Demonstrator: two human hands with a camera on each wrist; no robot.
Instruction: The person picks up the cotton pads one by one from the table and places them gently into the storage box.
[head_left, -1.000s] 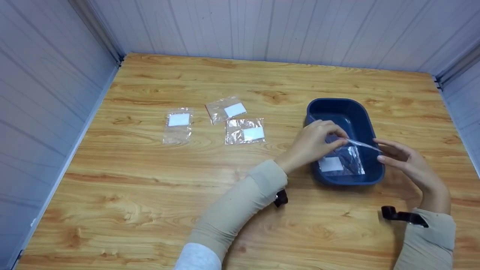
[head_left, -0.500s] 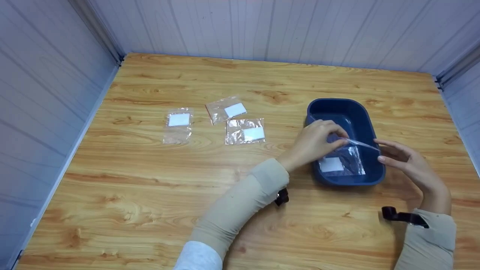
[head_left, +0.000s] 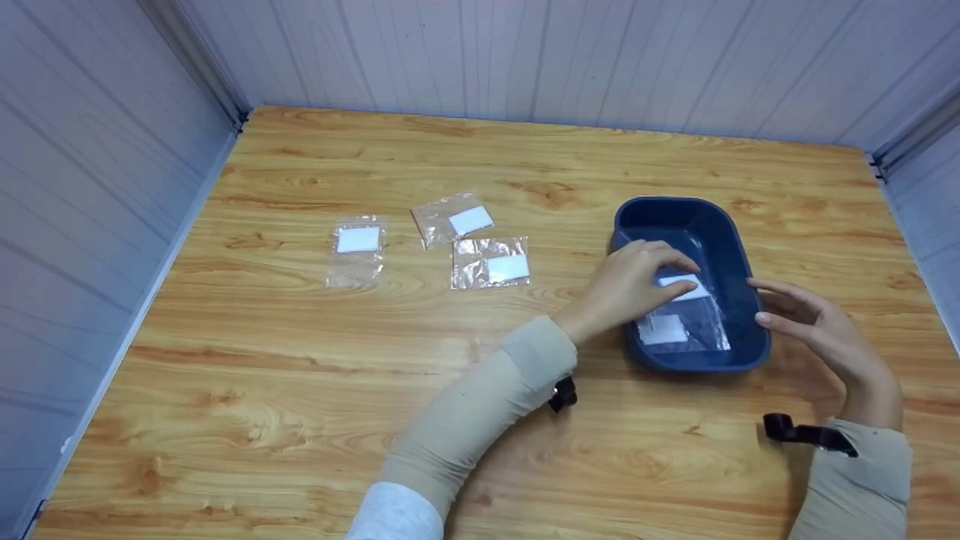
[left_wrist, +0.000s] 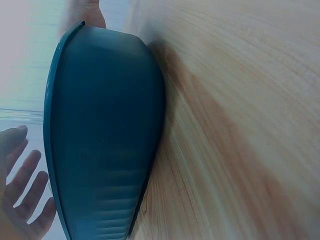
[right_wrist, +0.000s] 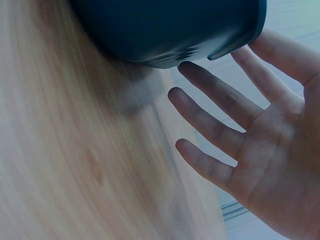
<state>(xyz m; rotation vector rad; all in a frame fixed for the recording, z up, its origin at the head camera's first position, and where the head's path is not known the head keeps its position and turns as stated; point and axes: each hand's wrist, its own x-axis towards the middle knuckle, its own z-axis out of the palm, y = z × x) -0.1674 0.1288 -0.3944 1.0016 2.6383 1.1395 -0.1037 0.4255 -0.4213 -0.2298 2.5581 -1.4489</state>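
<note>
My left hand [head_left: 634, 279] is over the left side of a dark blue plastic bin [head_left: 694, 366], its thumb and index finger parted with nothing pinched between them. Under those fingertips, inside the bin, lies a clear bag with a white rectangle [head_left: 685, 288], partly hidden by the hand. A second clear bag with a white rectangle [head_left: 664, 329] lies nearer the bin's front. At the bin's right rim, the thumb and index finger of my right hand [head_left: 832, 334] rest against the edge. In the right wrist view the fingers [right_wrist: 222, 95] are spread.
Three similar bags lie flat on the wooden table [head_left: 300, 420] to the left: a far-left bag [head_left: 357, 240], an upper bag [head_left: 470, 220] and a lower bag [head_left: 507, 267]. Pale panels [head_left: 495, 60] wall the table at the back and sides.
The left hand has let go of the small bag, which has dropped from a tilted position into the bin. Its thumb and index finger have parted. The right hand has stayed at the rim.
</note>
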